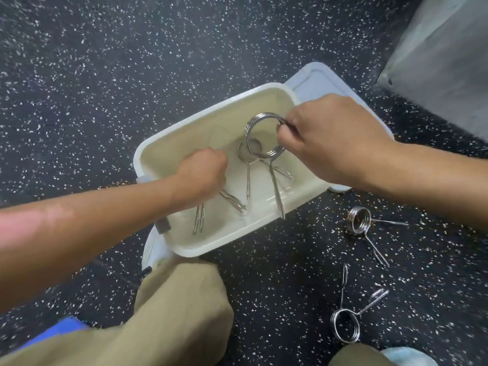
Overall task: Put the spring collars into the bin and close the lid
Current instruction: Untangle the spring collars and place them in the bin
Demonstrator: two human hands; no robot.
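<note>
Where the head view looks down, a cream bin [184, 133] sits on speckled dark floor [105, 62], its long axis running near-left to far-right, lid [324, 80] lying open beyond its far-right side. Right hand [330, 138], fingers pinched together on the coil, holds a spring collar [264, 136] over the bin, ring uppermost, handles pointing toward the near rim. Left hand [203, 173], closed in a fist inside the bin, grips a second collar [232, 200] whose handles splay nearward. A third collar [249, 151] lies on the bin's bottom. Two more collars [360, 220] [346, 324] lie on the floor, near right.
</note>
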